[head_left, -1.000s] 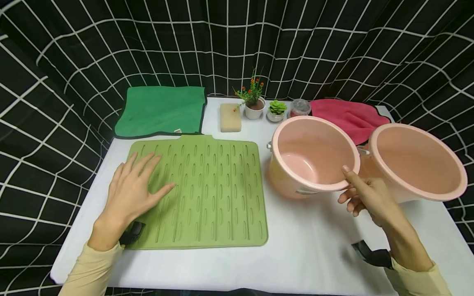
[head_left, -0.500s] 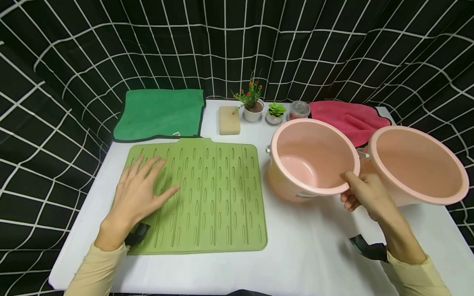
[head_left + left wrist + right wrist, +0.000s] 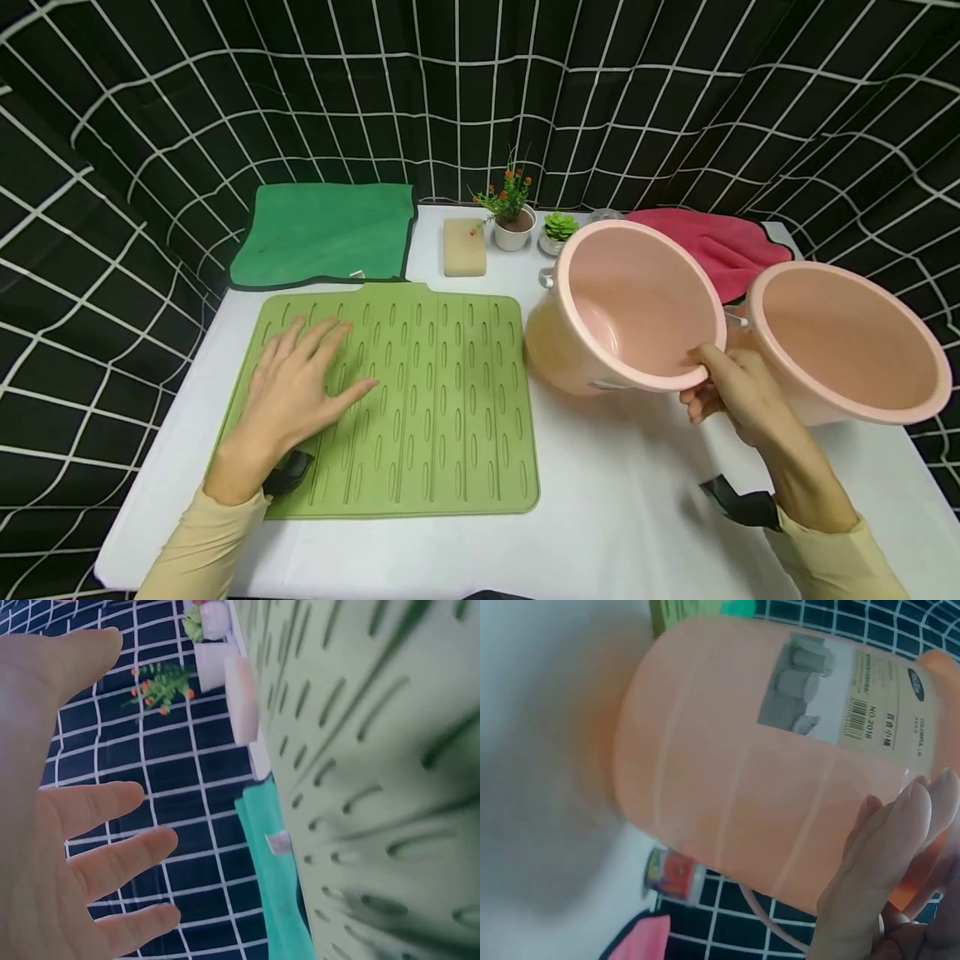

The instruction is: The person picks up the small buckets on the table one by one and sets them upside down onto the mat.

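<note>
Tilted further toward the camera than half a second ago, the near pink bucket (image 3: 626,308) now has its far rim lifted, hiding most of the small jar behind it, and its base sits right of centre on the white table (image 3: 615,500). At the bucket's lower right rim the right hand (image 3: 738,392) grips it, thumb hooked over the edge inside and fingers curled against the outer wall; the right wrist view shows fingertips (image 3: 900,825) pressed on the labelled side. Just to the right stands a second pink bucket (image 3: 847,342), its side close against the first. In the left half of the frame the left hand (image 3: 300,396) lies flat and spread on the green ribbed mat (image 3: 435,400), fingers straight, grasping nothing, a little further onto the mat than before. Along the top edge of the table lie a green cloth (image 3: 326,229), a beige sponge (image 3: 463,236), two small potted plants (image 3: 516,218) and a red cloth (image 3: 720,242).
</note>
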The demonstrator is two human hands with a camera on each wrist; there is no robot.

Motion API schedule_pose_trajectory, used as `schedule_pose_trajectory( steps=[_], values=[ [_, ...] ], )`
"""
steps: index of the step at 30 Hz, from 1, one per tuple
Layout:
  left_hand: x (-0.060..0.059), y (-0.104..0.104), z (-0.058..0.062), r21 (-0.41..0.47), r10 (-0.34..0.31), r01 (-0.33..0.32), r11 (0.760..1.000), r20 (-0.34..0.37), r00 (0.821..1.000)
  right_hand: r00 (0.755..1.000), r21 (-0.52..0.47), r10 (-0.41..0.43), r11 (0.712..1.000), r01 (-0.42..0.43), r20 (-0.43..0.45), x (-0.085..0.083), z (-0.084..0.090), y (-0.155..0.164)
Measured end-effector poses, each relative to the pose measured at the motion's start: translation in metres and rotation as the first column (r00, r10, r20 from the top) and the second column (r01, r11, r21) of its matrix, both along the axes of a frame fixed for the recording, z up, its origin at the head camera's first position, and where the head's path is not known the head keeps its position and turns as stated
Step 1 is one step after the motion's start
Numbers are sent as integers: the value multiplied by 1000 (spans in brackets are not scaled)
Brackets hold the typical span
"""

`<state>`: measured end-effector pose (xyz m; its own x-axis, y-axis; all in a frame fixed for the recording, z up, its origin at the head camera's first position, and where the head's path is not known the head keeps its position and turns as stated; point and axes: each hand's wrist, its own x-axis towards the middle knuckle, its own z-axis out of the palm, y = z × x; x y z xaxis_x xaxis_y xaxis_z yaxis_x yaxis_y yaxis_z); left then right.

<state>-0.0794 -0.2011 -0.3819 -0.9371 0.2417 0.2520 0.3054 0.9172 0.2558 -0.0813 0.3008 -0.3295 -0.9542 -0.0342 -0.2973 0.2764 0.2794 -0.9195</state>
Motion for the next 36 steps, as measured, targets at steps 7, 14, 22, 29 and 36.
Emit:
schedule_pose_trajectory(
  steps=[7, 14, 22, 29, 36],
  values=[
    [-4, 13, 3, 75, -43, 40, 996, 39, 998, 997, -181, 78, 980, -78, -7, -6, -8, -14],
    [-7, 26, 6, 154, -81, 51, 987, 194, 978, 968, -297, 251, 924, -239, 2, -12, -17, -35],
    [-12, 44, 6, 275, -116, 27, 961, 314, 942, 915, -458, 401, 823, -336, 50, -12, -24, -49],
    [-19, 60, 1, 527, -255, 39, 849, 343, 904, 879, -560, 471, 749, -354, 73, -13, -30, -61],
    [-24, 66, -8, 811, -491, 135, 569, 203, 847, 856, -615, 512, 700, -362, 78, -13, -34, -72]
  ],
)
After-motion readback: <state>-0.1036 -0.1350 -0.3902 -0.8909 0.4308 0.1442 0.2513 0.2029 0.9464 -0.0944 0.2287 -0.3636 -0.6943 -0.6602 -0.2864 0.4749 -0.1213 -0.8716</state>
